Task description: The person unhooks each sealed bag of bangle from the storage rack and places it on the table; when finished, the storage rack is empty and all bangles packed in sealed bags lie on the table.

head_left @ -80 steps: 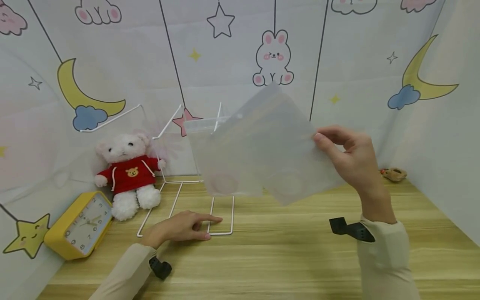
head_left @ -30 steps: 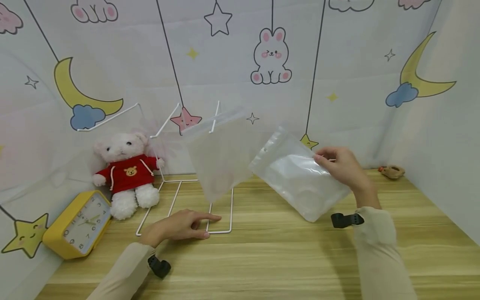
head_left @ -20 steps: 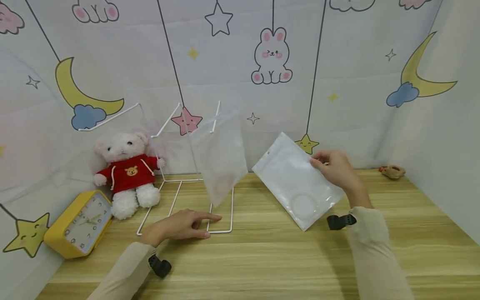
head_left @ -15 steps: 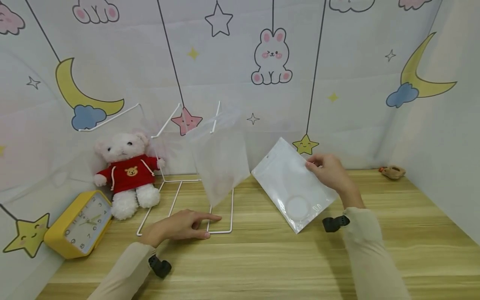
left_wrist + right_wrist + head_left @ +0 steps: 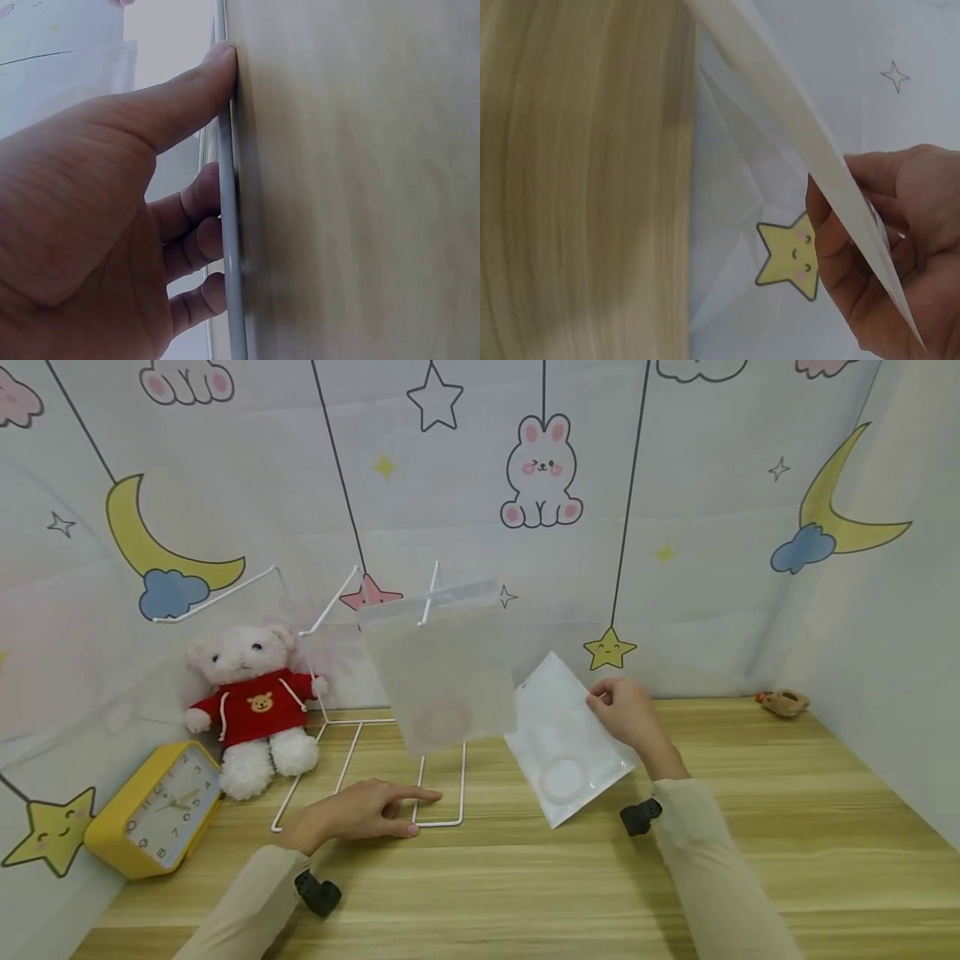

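Note:
My right hand [image 5: 626, 714] pinches a white translucent zip bag [image 5: 558, 739] by its right edge, low over the table; a pale ring shows near its bottom. The right wrist view shows the bag [image 5: 810, 135] edge-on between thumb and fingers. Another zip bag [image 5: 442, 672] hangs from a prong of the white wire rack [image 5: 462, 785], close beside the held one. My left hand [image 5: 363, 810] rests on the rack's base with its index finger stretched out. In the left wrist view, its thumb presses the front wire [image 5: 234, 270], the other fingertips close behind it.
A white teddy bear in a red hoodie [image 5: 258, 714] sits at the rack's left. Nearer stands a yellow alarm clock [image 5: 161, 810]. A small brown object [image 5: 783, 702] lies at the table's back right, before a printed cloth [image 5: 697, 468].
My right hand has carried its bag down and left, away from high beside the hanging bag. The hanging bag has swung and turned on its prong. My left hand has stayed put.

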`<state>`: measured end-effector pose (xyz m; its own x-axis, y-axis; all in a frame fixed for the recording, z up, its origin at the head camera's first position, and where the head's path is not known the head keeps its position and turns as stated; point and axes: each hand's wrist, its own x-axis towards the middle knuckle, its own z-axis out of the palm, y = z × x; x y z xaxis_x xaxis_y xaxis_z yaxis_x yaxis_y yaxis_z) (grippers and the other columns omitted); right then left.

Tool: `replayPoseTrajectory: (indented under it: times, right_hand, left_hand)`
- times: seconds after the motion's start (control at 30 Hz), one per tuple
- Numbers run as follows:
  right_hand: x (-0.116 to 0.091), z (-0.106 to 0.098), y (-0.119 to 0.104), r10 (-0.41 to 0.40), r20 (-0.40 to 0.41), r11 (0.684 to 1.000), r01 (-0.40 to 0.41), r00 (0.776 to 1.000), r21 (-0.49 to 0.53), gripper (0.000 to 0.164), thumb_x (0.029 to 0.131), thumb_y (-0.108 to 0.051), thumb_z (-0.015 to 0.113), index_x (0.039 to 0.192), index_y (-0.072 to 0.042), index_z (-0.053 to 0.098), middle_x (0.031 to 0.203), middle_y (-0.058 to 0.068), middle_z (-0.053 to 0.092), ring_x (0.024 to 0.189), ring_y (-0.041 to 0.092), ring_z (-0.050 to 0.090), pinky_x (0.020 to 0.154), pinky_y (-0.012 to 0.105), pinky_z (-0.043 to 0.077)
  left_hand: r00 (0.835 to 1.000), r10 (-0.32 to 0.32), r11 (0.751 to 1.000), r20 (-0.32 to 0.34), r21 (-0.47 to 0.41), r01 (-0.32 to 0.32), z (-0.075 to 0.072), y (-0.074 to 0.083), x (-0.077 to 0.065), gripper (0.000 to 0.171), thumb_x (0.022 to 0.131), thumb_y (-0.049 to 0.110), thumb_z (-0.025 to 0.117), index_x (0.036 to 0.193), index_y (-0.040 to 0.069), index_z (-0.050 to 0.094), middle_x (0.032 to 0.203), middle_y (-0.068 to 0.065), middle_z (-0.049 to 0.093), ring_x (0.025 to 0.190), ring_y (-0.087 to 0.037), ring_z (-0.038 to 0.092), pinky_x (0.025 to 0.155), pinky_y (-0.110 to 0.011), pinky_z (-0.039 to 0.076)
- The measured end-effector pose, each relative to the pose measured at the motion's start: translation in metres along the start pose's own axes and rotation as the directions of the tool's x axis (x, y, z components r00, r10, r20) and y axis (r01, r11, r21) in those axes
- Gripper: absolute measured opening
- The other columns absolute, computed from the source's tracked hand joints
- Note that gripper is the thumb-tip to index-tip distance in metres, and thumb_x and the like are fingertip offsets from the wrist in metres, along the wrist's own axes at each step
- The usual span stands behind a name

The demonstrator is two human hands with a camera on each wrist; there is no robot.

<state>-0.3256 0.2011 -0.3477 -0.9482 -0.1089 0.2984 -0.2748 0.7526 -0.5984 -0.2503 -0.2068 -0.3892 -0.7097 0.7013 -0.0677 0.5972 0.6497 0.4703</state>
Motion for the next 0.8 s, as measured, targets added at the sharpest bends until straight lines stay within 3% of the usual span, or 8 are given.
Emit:
replayPoseTrajectory:
  times: [0.23, 0.43, 0.6, 0.8]
  right_hand:
    - [-0.002, 0.017, -0.007, 0.087, -0.018, 0.996, -0.088, 0.996, -0.015, 0.026, 0.098, -0.013, 0.058, 0.111, 0.008, 0.068, 0.104, 0.024, 0.07, 0.095, 0.037, 0.065, 0.081, 0.047, 0.051]
    - [-0.005, 0.024, -0.011, 0.133, 0.139, 0.991, -0.136, 0.981, 0.013, 0.036, 0.098, -0.007, 0.056, 0.132, 0.004, 0.054, 0.105, 0.025, 0.065, 0.093, 0.035, 0.065, 0.075, 0.043, 0.053]
    - [-0.009, 0.027, -0.013, 0.125, 0.262, 0.989, -0.14, 0.957, 0.039, 0.019, 0.096, -0.003, 0.055, 0.113, 0.001, 0.061, 0.087, 0.014, 0.058, 0.071, 0.023, 0.056, 0.056, 0.03, 0.049]
    - [-0.01, 0.034, -0.015, 0.149, 0.326, 0.981, -0.18, 0.934, 0.068, 0.014, 0.095, -0.001, 0.054, 0.101, 0.003, 0.066, 0.083, 0.011, 0.057, 0.066, 0.019, 0.054, 0.055, 0.026, 0.046]
  left_hand:
    - [1.0, -0.015, 1.0, 0.006, -0.001, 0.015, 0.001, -0.001, 0.0, 0.052, 0.095, 0.041, 0.068, 0.143, 0.023, 0.057, 0.065, 0.011, 0.045, 0.058, -0.002, 0.038, 0.058, -0.024, 0.034]
    - [0.999, -0.031, 0.999, 0.008, 0.008, 0.031, 0.001, -0.001, 0.0, 0.052, 0.095, 0.041, 0.068, 0.143, 0.025, 0.057, 0.066, 0.011, 0.046, 0.058, -0.002, 0.039, 0.059, -0.025, 0.034]
    - [1.0, -0.022, 1.0, -0.001, 0.016, 0.022, 0.0, 0.0, 0.0, 0.052, 0.095, 0.041, 0.068, 0.143, 0.024, 0.058, 0.066, 0.011, 0.045, 0.059, -0.002, 0.039, 0.059, -0.025, 0.034]
    - [1.0, -0.008, 1.0, -0.005, 0.005, 0.008, -0.002, 0.003, -0.001, 0.052, 0.095, 0.039, 0.068, 0.142, 0.021, 0.059, 0.066, 0.011, 0.045, 0.059, -0.002, 0.039, 0.058, -0.025, 0.034]
